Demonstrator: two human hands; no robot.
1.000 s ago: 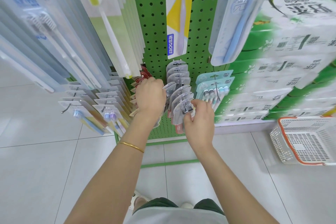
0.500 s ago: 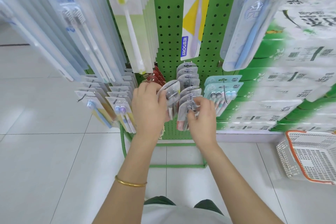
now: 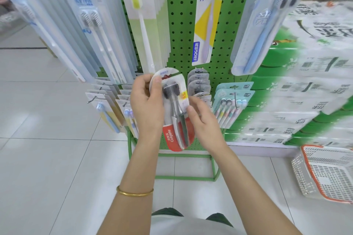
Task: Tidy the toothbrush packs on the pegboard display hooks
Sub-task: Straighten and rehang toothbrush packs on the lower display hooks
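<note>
Nearly upright, toothbrush pack (image 3: 175,101), bristles up, left hand (image 3: 147,108) fingers clamped round it, right hand (image 3: 205,123) fingers unclear

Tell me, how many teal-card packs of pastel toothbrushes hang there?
2. Both hang at the lower right of the green pegboard: the front teal-card pack, and the rear teal-card pack just behind it, only its top strip showing. Others may hide behind.

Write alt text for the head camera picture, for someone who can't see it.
A person's left hand grips a clear blister pack of two dark toothbrushes with a red Colgate base, held in front of a green pegboard, while the right hand touches the pack's right edge. More toothbrush packs hang on hooks around it.
</note>
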